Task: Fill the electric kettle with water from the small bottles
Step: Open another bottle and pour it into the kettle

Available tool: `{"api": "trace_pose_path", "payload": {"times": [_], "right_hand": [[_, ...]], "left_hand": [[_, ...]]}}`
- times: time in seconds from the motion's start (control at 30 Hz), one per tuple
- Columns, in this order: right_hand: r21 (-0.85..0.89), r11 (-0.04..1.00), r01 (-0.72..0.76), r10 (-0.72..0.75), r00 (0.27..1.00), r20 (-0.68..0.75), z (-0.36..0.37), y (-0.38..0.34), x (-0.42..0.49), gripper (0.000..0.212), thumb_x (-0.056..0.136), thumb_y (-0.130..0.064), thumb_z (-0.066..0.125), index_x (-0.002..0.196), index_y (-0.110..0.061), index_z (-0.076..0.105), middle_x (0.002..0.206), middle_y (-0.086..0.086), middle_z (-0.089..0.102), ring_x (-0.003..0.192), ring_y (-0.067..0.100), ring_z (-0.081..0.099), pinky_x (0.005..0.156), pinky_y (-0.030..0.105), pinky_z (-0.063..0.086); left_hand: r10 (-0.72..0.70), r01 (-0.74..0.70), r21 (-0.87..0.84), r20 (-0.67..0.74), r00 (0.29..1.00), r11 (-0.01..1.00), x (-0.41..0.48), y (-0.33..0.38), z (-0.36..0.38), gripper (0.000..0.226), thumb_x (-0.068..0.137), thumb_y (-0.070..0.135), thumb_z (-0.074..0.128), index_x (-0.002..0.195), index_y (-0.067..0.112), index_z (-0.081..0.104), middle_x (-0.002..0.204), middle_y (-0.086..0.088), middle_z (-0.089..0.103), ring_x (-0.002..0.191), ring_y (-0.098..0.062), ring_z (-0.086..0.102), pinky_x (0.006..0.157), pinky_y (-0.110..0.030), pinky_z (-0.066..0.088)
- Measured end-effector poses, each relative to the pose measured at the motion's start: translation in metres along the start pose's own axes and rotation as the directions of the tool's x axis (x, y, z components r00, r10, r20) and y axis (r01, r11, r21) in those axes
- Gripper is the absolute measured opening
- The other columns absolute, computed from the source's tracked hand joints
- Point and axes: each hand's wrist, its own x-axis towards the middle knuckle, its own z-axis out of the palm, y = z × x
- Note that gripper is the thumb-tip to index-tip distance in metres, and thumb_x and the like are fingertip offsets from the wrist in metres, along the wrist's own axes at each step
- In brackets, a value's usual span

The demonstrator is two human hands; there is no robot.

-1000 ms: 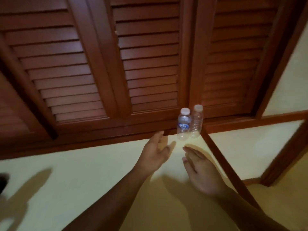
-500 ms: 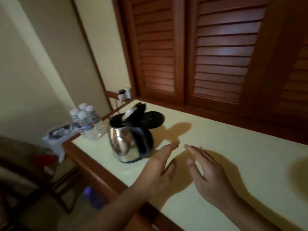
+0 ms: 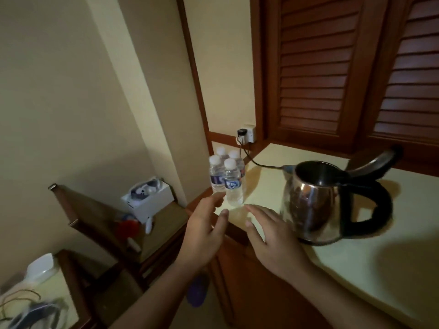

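At the near left corner of the surface (image 3: 356,257), the left hand (image 3: 204,233) and right hand (image 3: 268,236) are held out with fingers straight and spread; nothing is gripped by either. At 12 o'clock from the left hand, just past its fingertips, four small bottles (image 3: 226,176) are stood upright in a tight cluster, the front one screening the rest. They are of clear plastic with white caps and blue labels. Just beside the right hand, at 2 o'clock, the electric kettle (image 3: 316,203) is set: polished steel, round-bellied, with a black loop handle (image 3: 370,210) and its lid (image 3: 375,160) tipped back. A black cord (image 3: 256,162) is led from the kettle to a white socket (image 3: 248,134) at 12 o'clock. The surface is smooth, pale cream, edged in wood. Louvred wooden shutters (image 3: 316,67) are seen at 1 o'clock, a plain beige wall (image 3: 59,91) at 10 o'clock, and a white box (image 3: 152,200) at 9 o'clock.
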Motion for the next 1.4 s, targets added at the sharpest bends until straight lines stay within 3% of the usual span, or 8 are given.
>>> {"api": "trace_pose_path", "payload": {"times": [0.2, 0.37, 0.63, 0.7, 0.83, 1.0, 1.2, 1.4], "right_hand": [[-0.225, 0.953, -0.203, 0.208, 0.978, 0.001, 0.058, 0.014, 0.03, 0.047, 0.101, -0.033, 0.049, 0.143, -0.012, 0.052, 0.141, 0.004, 0.06, 0.131, 0.021, 0.052, 0.108, 0.034, 0.04], [-0.312, 0.901, -0.3, 0.307, 0.951, -0.028, 0.066, 0.017, 0.024, 0.053, 0.104, -0.04, 0.043, 0.152, -0.016, 0.043, 0.152, 0.002, 0.05, 0.141, 0.017, 0.043, 0.114, 0.032, 0.035], [-0.203, 0.939, -0.278, 0.247, 0.955, -0.166, 0.057, 0.001, 0.025, 0.043, 0.104, -0.028, 0.045, 0.144, -0.014, 0.053, 0.141, 0.002, 0.06, 0.132, 0.009, 0.051, 0.109, 0.016, 0.036], [-0.205, 0.941, -0.27, 0.232, 0.954, -0.19, 0.049, -0.003, 0.029, 0.04, 0.105, -0.024, 0.045, 0.143, -0.014, 0.054, 0.141, 0.001, 0.06, 0.131, 0.007, 0.051, 0.105, 0.005, 0.027], [-0.185, 0.958, -0.219, 0.168, 0.952, -0.257, 0.027, -0.017, 0.042, 0.042, 0.103, -0.027, 0.041, 0.141, -0.016, 0.055, 0.138, 0.0, 0.062, 0.128, 0.006, 0.053, 0.107, 0.024, 0.044], [-0.213, 0.972, -0.097, 0.048, 0.973, -0.226, -0.001, -0.045, 0.063, 0.038, 0.098, -0.03, 0.061, 0.133, -0.013, 0.063, 0.121, 0.003, 0.066, 0.104, 0.009, 0.061, 0.09, 0.023, 0.052], [-0.387, 0.921, -0.043, -0.048, 0.974, -0.221, -0.045, -0.074, 0.079, 0.04, 0.09, -0.052, 0.064, 0.099, -0.015, 0.074, 0.091, -0.004, 0.063, 0.079, 0.01, 0.058, 0.071, 0.031, 0.05], [-0.388, 0.885, -0.257, 0.211, 0.965, -0.157, -0.095, -0.111, 0.083, 0.032, 0.088, -0.06, 0.061, 0.091, -0.03, 0.072, 0.086, -0.015, 0.054, 0.077, 0.005, 0.055, 0.07, 0.026, 0.048]], "left_hand": [[0.027, -0.028, -0.019, -0.025, 0.999, 0.999, 0.055, -0.045, -0.007, 0.04, 0.103, 0.033, 0.064, 0.142, 0.03, 0.055, 0.124, 0.012, 0.062, 0.113, -0.004, 0.06, 0.095, -0.036, 0.056], [0.147, -0.141, 0.095, -0.064, 0.987, 0.985, 0.094, -0.033, 0.004, 0.042, 0.098, 0.04, 0.07, 0.133, 0.021, 0.058, 0.113, 0.002, 0.067, 0.098, -0.013, 0.064, 0.076, -0.029, 0.05], [0.068, -0.067, 0.224, 0.003, 0.998, 0.972, 0.116, -0.029, 0.02, 0.054, 0.094, 0.053, 0.072, 0.129, 0.015, 0.057, 0.115, -0.009, 0.068, 0.095, -0.029, 0.07, 0.068, -0.031, 0.042], [0.11, -0.107, 0.188, -0.007, 0.994, 0.976, 0.111, -0.031, 0.023, 0.061, 0.091, 0.056, 0.074, 0.133, 0.016, 0.056, 0.12, -0.008, 0.061, 0.093, -0.024, 0.065, 0.068, -0.03, 0.042], [0.173, -0.176, 0.131, 0.035, 0.984, 0.976, 0.095, -0.041, 0.035, 0.056, 0.085, 0.063, 0.077, 0.116, 0.025, 0.051, 0.106, 0.006, 0.059, 0.082, -0.01, 0.054, 0.06, -0.019, 0.035], [0.263, -0.263, 0.009, 0.011, 0.965, 0.965, 0.085, -0.042, 0.036, 0.041, 0.085, 0.051, 0.079, 0.108, 0.022, 0.06, 0.085, 0.013, 0.065, 0.071, -0.004, 0.056, 0.057, -0.008, 0.03], [0.33, -0.31, -0.24, 0.046, 0.943, 0.92, 0.073, -0.006, 0.014, 0.035, 0.082, 0.046, 0.081, 0.111, 0.03, 0.069, 0.092, 0.014, 0.068, 0.088, -0.01, 0.064, 0.069, -0.034, 0.053], [0.227, -0.054, -0.528, 0.268, 0.936, 0.847, 0.052, 0.034, -0.004, 0.051, 0.081, 0.046, 0.087, 0.124, 0.04, 0.06, 0.11, 0.024, 0.071, 0.102, 0.006, 0.064, 0.076, -0.007, 0.048]]}}
